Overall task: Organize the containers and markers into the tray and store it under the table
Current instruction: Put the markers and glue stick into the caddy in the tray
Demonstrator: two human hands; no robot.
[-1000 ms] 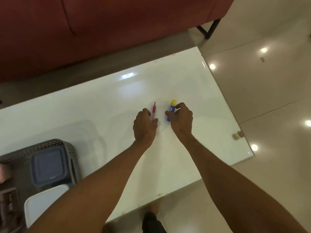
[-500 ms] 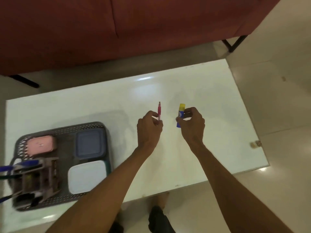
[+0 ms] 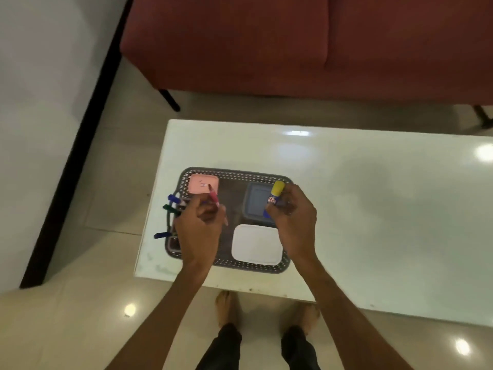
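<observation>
A grey perforated tray (image 3: 240, 173) lies on the left end of the white table (image 3: 373, 209). In it are a pink container (image 3: 204, 184), a blue-grey container (image 3: 256, 201) and a white container (image 3: 256, 244). Several markers (image 3: 173, 202) poke out over the tray's left rim; what they stand in is hidden by my hand. My left hand (image 3: 198, 231) hovers over the tray's left half, holding a thin pink marker (image 3: 213, 198). My right hand (image 3: 294, 220) is over the tray's right side, gripping a blue stick with a yellow cap (image 3: 276, 193).
A red sofa (image 3: 293, 49) stands behind the table on dark legs. A white wall with a black skirting strip (image 3: 80, 134) runs along the left. My bare feet (image 3: 226, 305) stand on the glossy tiled floor at the table's near edge.
Both hands have carried the pink marker and the yellow-capped stick left from the middle of the table to above the tray. The view has swung left, bringing the whole tray into sight.
</observation>
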